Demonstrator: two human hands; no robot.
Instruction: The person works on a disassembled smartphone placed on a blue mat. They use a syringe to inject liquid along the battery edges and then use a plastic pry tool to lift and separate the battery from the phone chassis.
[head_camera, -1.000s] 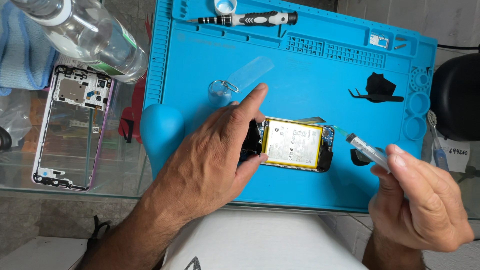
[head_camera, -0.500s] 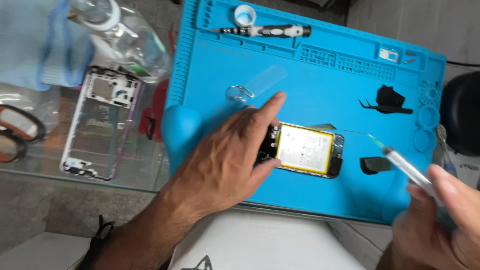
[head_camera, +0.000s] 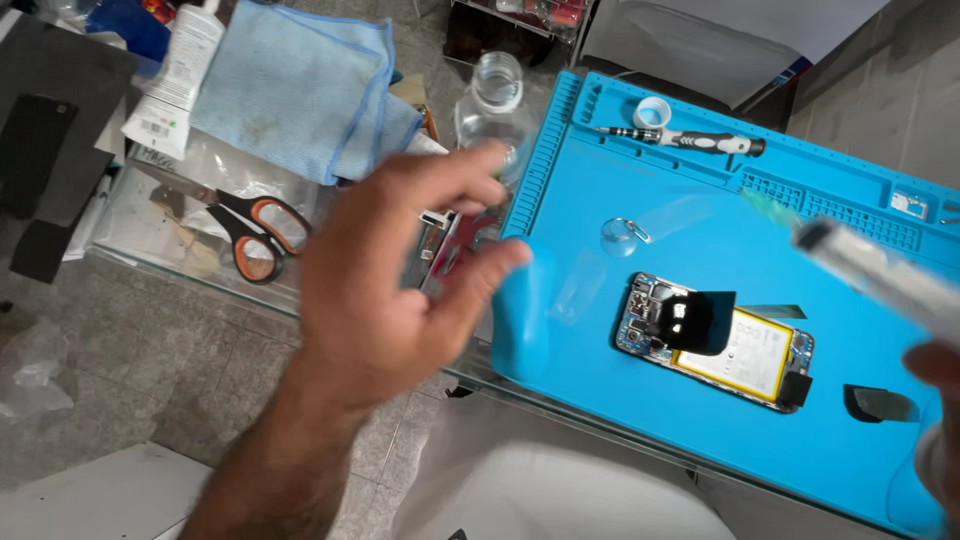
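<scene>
- One syringe (head_camera: 880, 275) sits in your right hand (head_camera: 940, 420) at the right edge, its long axis slanting, green needle tip pointing up-left over the blue mat (head_camera: 600, 180)
- Your right hand's grip is mostly out of view
- Your left hand (head_camera: 400, 270) hovers blurred, fingers loosely spread, holding nothing
- One opened phone (head_camera: 715, 340) lies on the mat
- One screwdriver (head_camera: 690, 140), one pair of scissors (head_camera: 250, 225), one clear bottle (head_camera: 490, 105)
</scene>
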